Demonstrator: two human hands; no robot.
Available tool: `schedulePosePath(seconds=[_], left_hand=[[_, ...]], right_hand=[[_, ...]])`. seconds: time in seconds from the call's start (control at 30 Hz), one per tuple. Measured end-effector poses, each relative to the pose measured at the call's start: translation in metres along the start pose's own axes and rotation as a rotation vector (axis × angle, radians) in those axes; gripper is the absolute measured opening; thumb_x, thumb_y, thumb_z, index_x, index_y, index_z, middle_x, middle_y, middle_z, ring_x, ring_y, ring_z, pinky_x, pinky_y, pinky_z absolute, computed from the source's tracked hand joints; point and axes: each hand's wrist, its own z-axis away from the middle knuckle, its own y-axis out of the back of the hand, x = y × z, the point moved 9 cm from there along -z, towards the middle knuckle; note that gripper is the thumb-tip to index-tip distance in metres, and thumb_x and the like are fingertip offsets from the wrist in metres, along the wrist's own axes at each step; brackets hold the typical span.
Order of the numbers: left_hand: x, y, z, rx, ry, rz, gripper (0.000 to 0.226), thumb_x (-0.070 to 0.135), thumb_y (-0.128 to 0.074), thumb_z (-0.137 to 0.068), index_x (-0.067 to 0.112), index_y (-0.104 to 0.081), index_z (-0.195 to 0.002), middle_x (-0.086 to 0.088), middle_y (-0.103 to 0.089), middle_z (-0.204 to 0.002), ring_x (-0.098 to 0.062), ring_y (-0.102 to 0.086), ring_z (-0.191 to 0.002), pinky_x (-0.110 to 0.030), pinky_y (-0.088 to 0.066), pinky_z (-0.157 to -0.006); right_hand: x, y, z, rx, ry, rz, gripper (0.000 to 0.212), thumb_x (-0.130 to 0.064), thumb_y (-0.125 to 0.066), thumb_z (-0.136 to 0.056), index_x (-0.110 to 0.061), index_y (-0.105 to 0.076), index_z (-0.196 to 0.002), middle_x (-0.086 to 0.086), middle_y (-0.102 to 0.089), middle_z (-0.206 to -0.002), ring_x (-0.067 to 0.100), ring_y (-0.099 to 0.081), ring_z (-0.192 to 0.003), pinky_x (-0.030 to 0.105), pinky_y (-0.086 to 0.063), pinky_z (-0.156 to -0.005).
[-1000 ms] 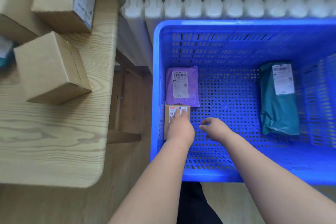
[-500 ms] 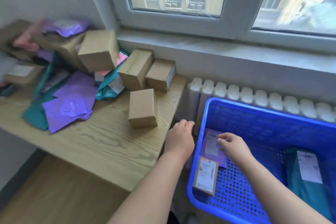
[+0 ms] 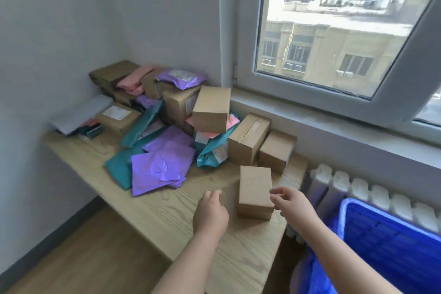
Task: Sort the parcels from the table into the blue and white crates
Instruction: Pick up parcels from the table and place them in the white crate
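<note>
A small cardboard box (image 3: 255, 191) stands alone near the front of the wooden table (image 3: 167, 212). My left hand (image 3: 211, 212) hovers just left of it, fingers loosely curled, holding nothing. My right hand (image 3: 292, 203) is at the box's right side, fingers relaxed and empty, close to the box without gripping it. Behind lies a pile of parcels: purple mailers (image 3: 162, 162), teal mailers (image 3: 140, 126), pink mailers (image 3: 133, 80) and several more cardboard boxes (image 3: 211, 108). The blue crate (image 3: 391, 243) sits at the lower right; its contents are out of view.
A white radiator (image 3: 372, 194) runs under the window sill (image 3: 334, 124) behind the crate. A grey wall borders the table on the left. Wooden floor (image 3: 83, 260) shows below the table's front edge. No white crate is in view.
Both hands came out of the blue crate, leaving the small labelled box inside, and moved left over the table to either side of the lone cardboard box. The view swung up and left.
</note>
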Motion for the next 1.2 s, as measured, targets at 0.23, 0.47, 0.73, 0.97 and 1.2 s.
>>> schedulePosePath(seconds=[0.23, 0.47, 0.73, 0.97, 1.2], left_hand=[[-0.057, 0.08, -0.083, -0.083, -0.102, -0.005, 0.048, 0.009, -0.039, -0.096, 0.022, -0.046, -0.141, 0.0, -0.046, -0.139, -0.021, -0.051, -0.124, -0.034, -0.045, -0.096], [-0.067, 0.137, -0.16, -0.12, -0.17, 0.118, 0.04, 0.019, -0.044, -0.1, 0.022, -0.048, -0.139, 0.003, -0.048, -0.14, -0.021, -0.053, -0.12, -0.031, -0.045, -0.096], [-0.022, 0.164, -0.248, -0.183, -0.117, 0.453, 0.048, 0.021, -0.047, -0.101, 0.015, -0.042, -0.148, -0.006, -0.043, -0.152, -0.022, -0.043, -0.137, -0.031, -0.035, -0.108], [0.016, 0.153, -0.284, -0.311, -0.068, 0.561, 0.058, 0.025, -0.041, -0.104, 0.018, -0.02, -0.158, -0.005, -0.027, -0.162, -0.024, -0.031, -0.146, -0.037, -0.027, -0.118], [0.026, 0.126, -0.301, -0.385, -0.019, 0.63, 0.05, 0.024, -0.037, -0.107, 0.014, -0.027, -0.155, -0.002, -0.038, -0.152, -0.02, -0.039, -0.137, -0.022, -0.029, -0.095]], right_hand=[[-0.103, -0.095, -0.033, 0.01, 0.004, -0.04, 0.022, -0.025, -0.06, -0.097, -0.02, -0.062, -0.119, -0.006, -0.063, -0.098, 0.009, -0.06, -0.089, 0.02, -0.046, -0.067], [-0.167, -0.144, -0.06, 0.069, -0.015, -0.035, 0.038, -0.029, -0.063, -0.095, -0.02, -0.056, -0.131, -0.007, -0.065, -0.103, 0.006, -0.062, -0.093, 0.028, -0.054, -0.083], [-0.221, -0.107, -0.116, 0.19, 0.009, -0.008, 0.054, -0.034, -0.057, -0.098, -0.019, -0.04, -0.146, 0.006, -0.058, -0.133, 0.016, -0.059, -0.106, 0.021, -0.046, -0.072], [-0.227, -0.086, -0.184, 0.232, -0.051, -0.048, 0.064, -0.041, -0.05, -0.101, -0.013, -0.027, -0.154, 0.011, -0.041, -0.153, 0.028, -0.048, -0.132, 0.034, -0.043, -0.094], [-0.217, -0.097, -0.223, 0.114, -0.131, -0.135, 0.062, -0.041, -0.047, -0.102, -0.005, -0.03, -0.149, 0.01, -0.044, -0.15, 0.027, -0.044, -0.135, 0.035, -0.038, -0.103]])
